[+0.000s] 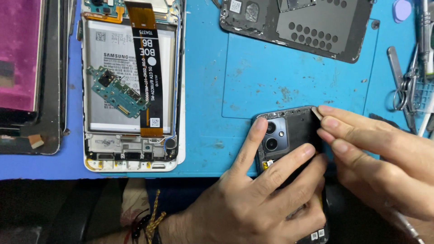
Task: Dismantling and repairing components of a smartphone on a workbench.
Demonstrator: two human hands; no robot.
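1. Your left hand is clamped down on the small dark phone frame, index finger lying beside its twin camera lenses, the other fingers spread across its middle.
2. Your right hand comes in from the right, its grip pinched on a thin pale pick set at the frame's upper right corner.
3. The frame sits at the near edge of the counter, on a blue work mat that is scuffed and speckled with grime.
4. To the left lies an opened white phone, its battery showing, a black and orange flex cable running down it and a small green circuit board resting on top.
5. At the top, well apart, lies a grey back plate with rows of round holes.
6. On the right edge sit tweezers; a dark screen panel lies far left.
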